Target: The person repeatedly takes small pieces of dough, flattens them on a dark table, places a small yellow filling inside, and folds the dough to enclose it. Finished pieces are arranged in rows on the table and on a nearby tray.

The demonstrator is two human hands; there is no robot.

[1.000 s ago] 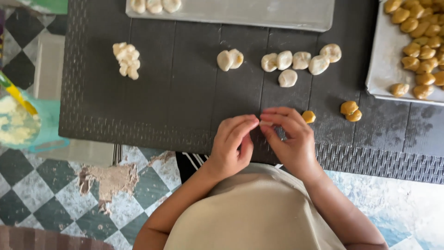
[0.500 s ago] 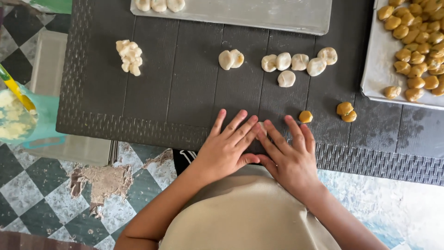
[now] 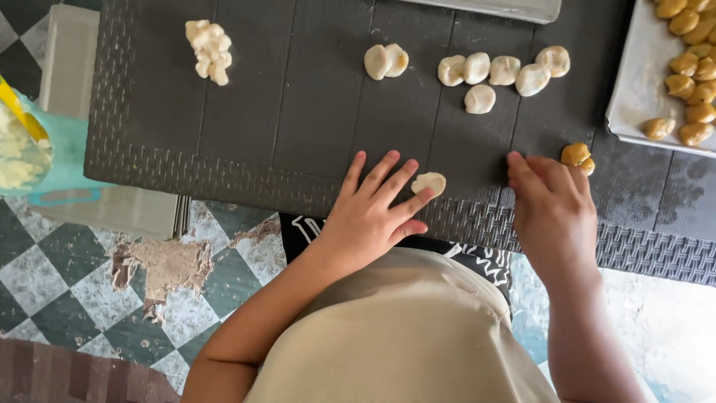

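Observation:
My left hand (image 3: 373, 209) lies flat on the dark table (image 3: 298, 112), fingers spread, its fingertips touching a flattened pale dough disc (image 3: 429, 183). My right hand (image 3: 552, 205) rests near the table's front edge with fingers loosely curled, empty, just left of two golden filling balls (image 3: 577, 157). Further back sit a row of pale dough balls (image 3: 501, 71), a pair of dough balls (image 3: 385, 61) and a heap of small dough bits (image 3: 209, 51).
A metal tray (image 3: 634, 97) at the right holds several golden filling balls (image 3: 690, 82). Another tray's edge (image 3: 507, 9) shows at the top. A teal container (image 3: 52, 149) with pale powder stands at the left over a checkered floor (image 3: 67, 276).
Both hands were pressed flat together over the dough. They have parted: the flattened disc now shows by my left fingertips and my right hand has slid right toward the golden balls.

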